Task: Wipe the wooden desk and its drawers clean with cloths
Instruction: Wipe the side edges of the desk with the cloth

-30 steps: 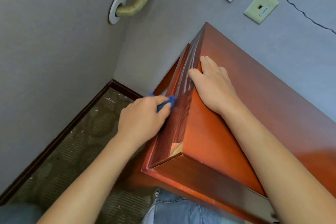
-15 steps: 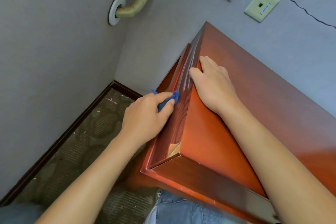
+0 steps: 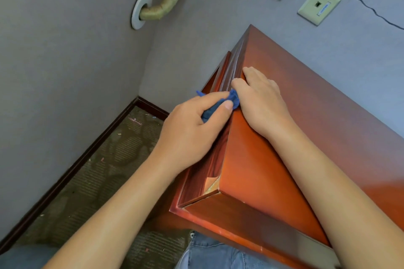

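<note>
Two hands are working at the desk's left edge. Left hand is pinching a blue cloth between thumb and forefinger (bunched tight), pressing it against the top edge; right hand is lying flat, fingers relaxed, touching the cloth.

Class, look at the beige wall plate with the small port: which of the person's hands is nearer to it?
Right. The right hand rests on the desk top, below the beige wall plate; the left hand, gripping the blue cloth, is lower and farther left.
</note>
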Motion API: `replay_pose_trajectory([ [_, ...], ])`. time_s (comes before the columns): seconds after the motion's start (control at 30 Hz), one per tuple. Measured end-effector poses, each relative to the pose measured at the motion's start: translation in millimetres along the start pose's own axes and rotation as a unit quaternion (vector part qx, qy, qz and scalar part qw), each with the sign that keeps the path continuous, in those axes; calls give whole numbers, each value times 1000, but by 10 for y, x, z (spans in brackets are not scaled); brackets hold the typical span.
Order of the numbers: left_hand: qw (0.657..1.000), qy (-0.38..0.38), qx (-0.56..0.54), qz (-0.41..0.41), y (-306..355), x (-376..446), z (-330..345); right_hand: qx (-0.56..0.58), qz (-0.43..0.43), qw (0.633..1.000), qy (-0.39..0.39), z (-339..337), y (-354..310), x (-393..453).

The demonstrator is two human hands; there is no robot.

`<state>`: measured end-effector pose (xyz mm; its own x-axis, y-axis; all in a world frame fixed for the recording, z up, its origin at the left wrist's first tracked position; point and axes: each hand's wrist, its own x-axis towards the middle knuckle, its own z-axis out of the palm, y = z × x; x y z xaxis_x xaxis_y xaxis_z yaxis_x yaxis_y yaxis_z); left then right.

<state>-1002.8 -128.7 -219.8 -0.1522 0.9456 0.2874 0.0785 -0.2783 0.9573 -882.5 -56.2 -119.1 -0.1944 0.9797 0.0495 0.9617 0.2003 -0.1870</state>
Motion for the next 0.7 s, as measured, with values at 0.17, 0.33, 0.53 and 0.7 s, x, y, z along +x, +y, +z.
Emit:
replay_pose_trajectory([
  [0.17,987,-10,128,-95,-399,21,-24,-38,-4,998,-52,-29,-10,-51],
  [0.33,996,-34,34,-76,-255,-12,-82,-61,-54,994,-77,-120,92,-19],
  [0.53,988,-49,125,-71,-329,-31,-90,-4,-72,995,-64,-162,230,-11],
  [0.7,976,-17,177,-122,-424,-5,-98,18,-76,996,-36,-126,249,16],
])
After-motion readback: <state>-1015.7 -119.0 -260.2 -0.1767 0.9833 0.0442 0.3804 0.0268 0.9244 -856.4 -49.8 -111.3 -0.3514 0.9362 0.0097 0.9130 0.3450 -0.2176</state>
